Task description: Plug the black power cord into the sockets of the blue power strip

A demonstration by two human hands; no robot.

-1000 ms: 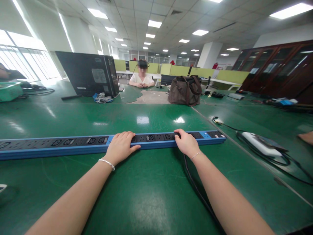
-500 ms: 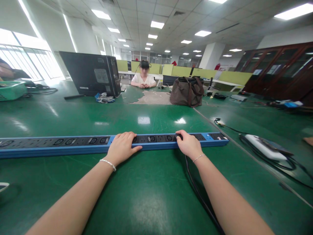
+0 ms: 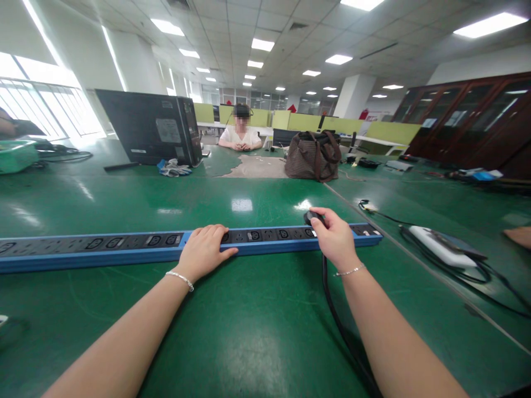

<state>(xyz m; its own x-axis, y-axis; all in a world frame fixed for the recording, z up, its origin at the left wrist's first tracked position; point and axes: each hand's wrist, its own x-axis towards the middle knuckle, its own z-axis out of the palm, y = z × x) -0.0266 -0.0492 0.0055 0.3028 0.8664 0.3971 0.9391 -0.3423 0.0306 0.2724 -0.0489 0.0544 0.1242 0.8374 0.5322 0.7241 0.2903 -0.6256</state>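
A long blue power strip [image 3: 136, 255] with black sockets lies across the green table. My left hand [image 3: 203, 251] rests over its middle, thumb spread and fingers on the far edge, gripping the strip. Above the strip's right part, my right hand [image 3: 336, 235] pinches a black plug [image 3: 311, 216], which is apart from the sockets. From the plug a black cable [image 3: 332, 304] runs down beside my right forearm to the bottom edge.
A black computer case [image 3: 153, 130] stands at the back left, gloves [image 3: 174, 168] beside it. Behind are a brown bag [image 3: 313, 157] and a seated person [image 3: 240, 132]. A white power strip [image 3: 442, 246] with cables lies right. Another hand [image 3: 518, 236] shows at the right edge.
My right hand has lifted the black plug up off the strip and moved slightly right. A socket where it was now shows. My left hand stays on the strip.
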